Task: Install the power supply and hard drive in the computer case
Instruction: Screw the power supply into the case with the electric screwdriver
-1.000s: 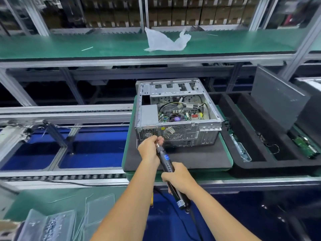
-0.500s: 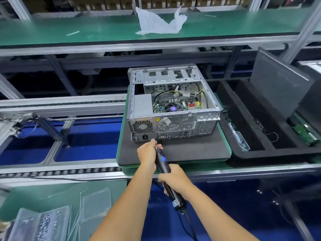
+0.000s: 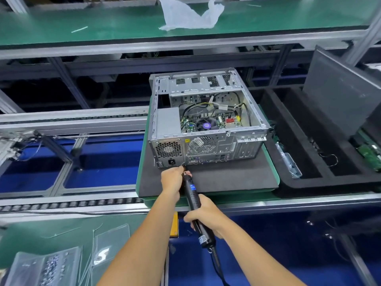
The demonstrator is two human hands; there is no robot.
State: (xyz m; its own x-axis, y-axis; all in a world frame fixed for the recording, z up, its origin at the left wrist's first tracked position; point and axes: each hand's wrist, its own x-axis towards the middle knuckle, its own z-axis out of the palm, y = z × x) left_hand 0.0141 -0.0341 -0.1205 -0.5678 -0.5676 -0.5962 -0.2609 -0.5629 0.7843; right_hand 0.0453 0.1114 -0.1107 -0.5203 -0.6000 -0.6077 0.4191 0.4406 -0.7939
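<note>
The right hand [image 3: 206, 213] is wrapped round the electric screwdriver [image 3: 192, 195], nearest; its long axis runs up and away; the left hand [image 3: 172, 179] pinches its tip just below the power supply [image 3: 169, 150], at the computer case [image 3: 208, 122] rear.

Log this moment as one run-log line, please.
step: driving screw, lower rear of case | right hand: grips electric screwdriver | left hand: steadies its tip | power supply: seated in computer case
</note>
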